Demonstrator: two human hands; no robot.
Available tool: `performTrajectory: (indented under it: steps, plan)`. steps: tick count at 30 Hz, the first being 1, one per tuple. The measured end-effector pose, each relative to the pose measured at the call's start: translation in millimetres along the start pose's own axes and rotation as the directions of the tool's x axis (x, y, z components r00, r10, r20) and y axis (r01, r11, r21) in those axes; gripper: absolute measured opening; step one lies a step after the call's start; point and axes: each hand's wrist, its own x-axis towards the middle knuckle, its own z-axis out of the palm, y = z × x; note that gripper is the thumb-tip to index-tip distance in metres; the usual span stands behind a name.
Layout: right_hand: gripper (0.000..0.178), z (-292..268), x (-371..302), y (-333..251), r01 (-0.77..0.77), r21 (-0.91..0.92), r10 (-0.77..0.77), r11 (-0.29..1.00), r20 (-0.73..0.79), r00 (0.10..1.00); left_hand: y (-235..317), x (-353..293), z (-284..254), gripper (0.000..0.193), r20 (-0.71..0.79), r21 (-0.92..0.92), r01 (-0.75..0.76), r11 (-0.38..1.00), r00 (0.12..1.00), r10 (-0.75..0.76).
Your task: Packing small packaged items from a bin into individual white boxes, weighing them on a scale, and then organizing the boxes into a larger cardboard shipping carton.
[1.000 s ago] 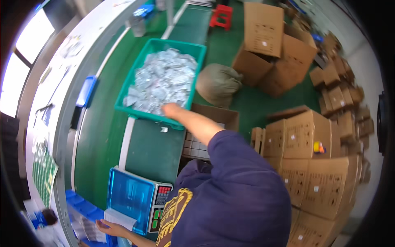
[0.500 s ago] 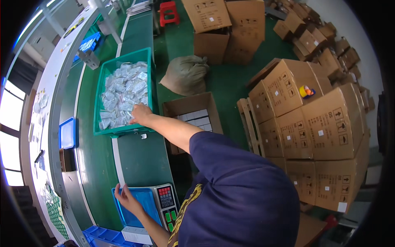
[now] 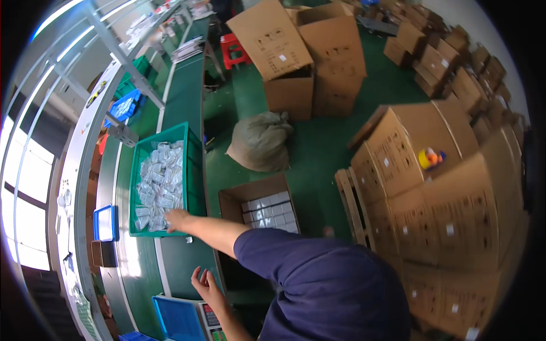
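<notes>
Left hand (image 3: 211, 291) now past cut-off blue scale (image 3: 177, 319)

1. Long green table (image 3: 185, 267), pale strips running along its length, a patch of glare toward its left edge
2. Smooth green floor (image 3: 318, 153) spreading out from the table's right edge
3. Red stool (image 3: 230, 52) beside that edge, near the far right corner
4. Long white bench (image 3: 85, 145) beyond the left edge, with a pale metal frame (image 3: 122, 51)
5. Windows (image 3: 27, 190) farther left (blown out by daylight)
6. Bright light tubes (image 3: 60, 17) past the far left corner
7. Pale wall (image 3: 483, 31) well off the right edge
</notes>
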Motion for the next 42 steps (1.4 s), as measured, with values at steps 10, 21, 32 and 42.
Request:
performTrajectory:
  steps: [10,21,32,42]
  plan:
    - [0.032,7,1,25,0.162,0.197,-0.154,0.967,-0.054,0.987,-4,-153,123,0.037,-0.157,-0.090,0.390,0.917,0.903,-0.399]
    - [0.054,-126,-161,101,-0.089,0.906,-0.150,0.414,0.165,0.975,8,-67,206,0.051,-0.087,-0.544,0.327,0.773,0.894,-0.439]
    - [0.035,-343,-206,354,-0.500,0.824,0.211,0.267,0.456,0.864,47,156,445,0.017,0.369,-0.228,0.364,0.903,0.891,-0.266]
    - [0.027,-482,-76,427,-0.378,0.784,0.118,0.492,0.371,0.921,155,283,541,0.036,0.259,-0.164,0.139,0.977,0.961,-0.093]
